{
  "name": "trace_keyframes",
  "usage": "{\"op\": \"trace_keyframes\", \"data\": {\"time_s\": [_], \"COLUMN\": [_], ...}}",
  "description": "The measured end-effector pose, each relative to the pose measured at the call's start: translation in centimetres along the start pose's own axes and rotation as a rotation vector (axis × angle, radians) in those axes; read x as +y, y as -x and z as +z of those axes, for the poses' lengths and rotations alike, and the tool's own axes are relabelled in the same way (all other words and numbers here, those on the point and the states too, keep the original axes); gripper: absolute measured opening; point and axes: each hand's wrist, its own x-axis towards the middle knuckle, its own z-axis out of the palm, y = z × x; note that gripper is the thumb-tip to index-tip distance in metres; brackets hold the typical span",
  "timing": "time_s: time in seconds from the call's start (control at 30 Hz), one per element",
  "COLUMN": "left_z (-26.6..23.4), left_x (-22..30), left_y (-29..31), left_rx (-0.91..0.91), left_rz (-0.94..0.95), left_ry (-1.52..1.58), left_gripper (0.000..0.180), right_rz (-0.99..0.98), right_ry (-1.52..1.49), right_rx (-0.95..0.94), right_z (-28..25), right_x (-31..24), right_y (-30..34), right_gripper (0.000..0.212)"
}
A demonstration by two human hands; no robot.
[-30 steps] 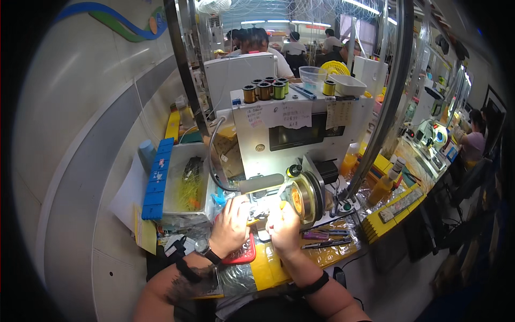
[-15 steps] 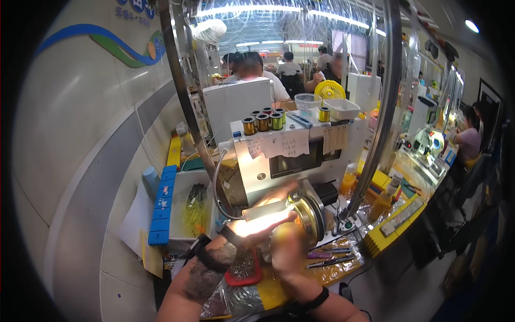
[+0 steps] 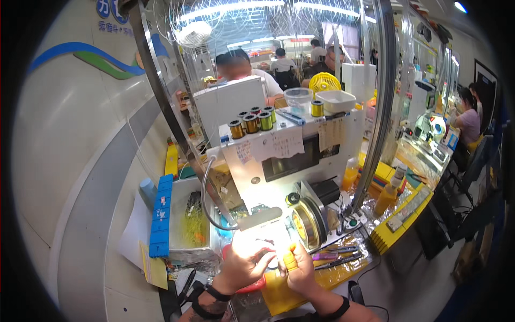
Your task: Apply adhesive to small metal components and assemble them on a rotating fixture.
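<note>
Under the bright tube lamp [image 3: 260, 219], my left hand [image 3: 244, 265] has its thumb and fingers bent together in a pinch. Glare washes out its fingertips, so what they hold cannot be made out. My right hand [image 3: 301, 272] is closed close beside it, with yellow finger covers [image 3: 290, 260] on its fingers; anything small between those fingers is too bright to name. Just beyond my right hand is the gold-faced wheel [image 3: 304, 224] on the front of a white bench machine [image 3: 241, 166]. A red tray [image 3: 252, 284] lies partly hidden beneath my left hand.
Left of the hands stands a white bin [image 3: 214, 236] of yellow-green strands beside a blue ridged strip [image 3: 161, 214]. Pens and tweezers [image 3: 338, 258] lie to the right. Thread spools [image 3: 250, 124] top the machine. A metal post [image 3: 375, 118] rises at right; people work beyond.
Both hands have come down and nearer, away from the wheel, and are now close together below the lamp. My left hand no longer reaches across behind the lamp. The head view has shifted slightly.
</note>
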Motion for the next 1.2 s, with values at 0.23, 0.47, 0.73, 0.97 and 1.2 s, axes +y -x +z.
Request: {"op": "trace_keyframes", "data": {"time_s": [0.23, 0.47, 0.73, 0.97, 1.2], "left_z": [2.0, 1.9, 3.1, 2.8, 4.9], "left_x": [1.3, 2.3, 3.5, 2.4, 0.9], "left_y": [1.1, -0.3, 0.6, 2.0, 1.8], "left_rx": [0.04, 0.093, 0.132, 0.264, 0.277], "left_rz": [-0.201, -0.21, -0.238, -0.29, -0.277], "left_ry": [0.053, 0.001, 0.034, 0.281, 0.543], "left_gripper": [0.011, 0.008, 0.009, 0.015, 0.019], "right_rz": [0.008, -0.025, 0.112, 0.302, -0.325], "right_ry": [0.024, 0.072, -0.074, 0.039, 0.632], "right_rx": [0.079, 0.121, 0.0, -0.115, 0.361], "right_z": [0.4, 0.4, -1.0, -2.1, -13.5], "right_x": [-0.7, -1.6, -1.1, -5.5, -14.2], "right_y": [-0.1, -0.5, -0.3, 3.3, 1.8], "right_gripper": [0.017, 0.01, 0.011, 0.026, 0.007]}}
